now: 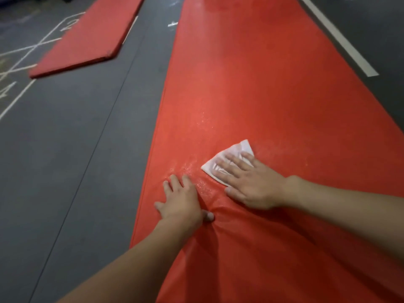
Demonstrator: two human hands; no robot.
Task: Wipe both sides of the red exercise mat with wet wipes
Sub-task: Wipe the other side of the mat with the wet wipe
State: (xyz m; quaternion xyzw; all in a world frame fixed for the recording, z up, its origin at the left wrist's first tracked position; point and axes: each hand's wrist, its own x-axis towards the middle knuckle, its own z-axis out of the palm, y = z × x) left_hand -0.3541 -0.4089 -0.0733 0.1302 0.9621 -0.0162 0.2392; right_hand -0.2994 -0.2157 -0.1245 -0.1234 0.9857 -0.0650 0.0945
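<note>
From my end, my left hand (181, 200) lies open and palm down on the red exercise mat (262, 84), near its left edge. The fingers are straight and slightly spread, the thumb points right, and the hand holds nothing. The soft cover dents and creases beneath it. Just to its right, apart from it, my right hand (251, 182) is also flat and open, its straight fingers pressing down on the wet wipe (227, 157). The wipe sits under the fingers and sticks out ahead and to the left of them, with the palm resting on the mat behind it. It is a thin white sheet, folded to a rough diamond and wrinkled between the fingers. The mat lies flat on the floor and runs from under my arms to the top of the view. It is long, with a smooth, faintly grained skin and a wet, speckled sheen around and ahead of both hands. To the left is the dark grey floor (76, 149) with thin seams and white painted lines, and a second red mat (87, 36), thick and flat. A broad white stripe (341, 38) runs along the floor at far right.
</note>
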